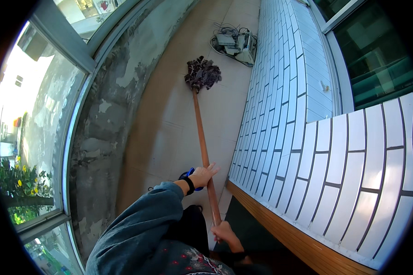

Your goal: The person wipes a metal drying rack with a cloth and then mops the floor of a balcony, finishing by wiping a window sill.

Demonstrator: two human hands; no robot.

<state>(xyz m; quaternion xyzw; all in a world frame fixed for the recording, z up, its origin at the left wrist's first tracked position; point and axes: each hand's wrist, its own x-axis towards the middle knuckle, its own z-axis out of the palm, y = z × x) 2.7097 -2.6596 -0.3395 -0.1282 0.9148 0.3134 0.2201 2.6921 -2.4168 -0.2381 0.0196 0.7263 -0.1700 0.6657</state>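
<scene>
A mop with a long brown wooden handle [200,123] slants away from me. Its head of dark, ragged cloth strips [203,74] rests on the pale tiled floor. My left hand [203,176], with a black band at the wrist, is closed around the handle about midway. Lower down, my right hand [226,234] grips the handle near its end. Something blue and black [186,174] shows beside my left wrist; I cannot make out what it is.
Beyond the mop head, a pile of grey boxes and tangled cables [234,43] lies against the white tiled wall [280,101]. A peeling grey wall [98,119] under windows bounds the left. Wooden trim [280,229] runs along the right wall's lower edge.
</scene>
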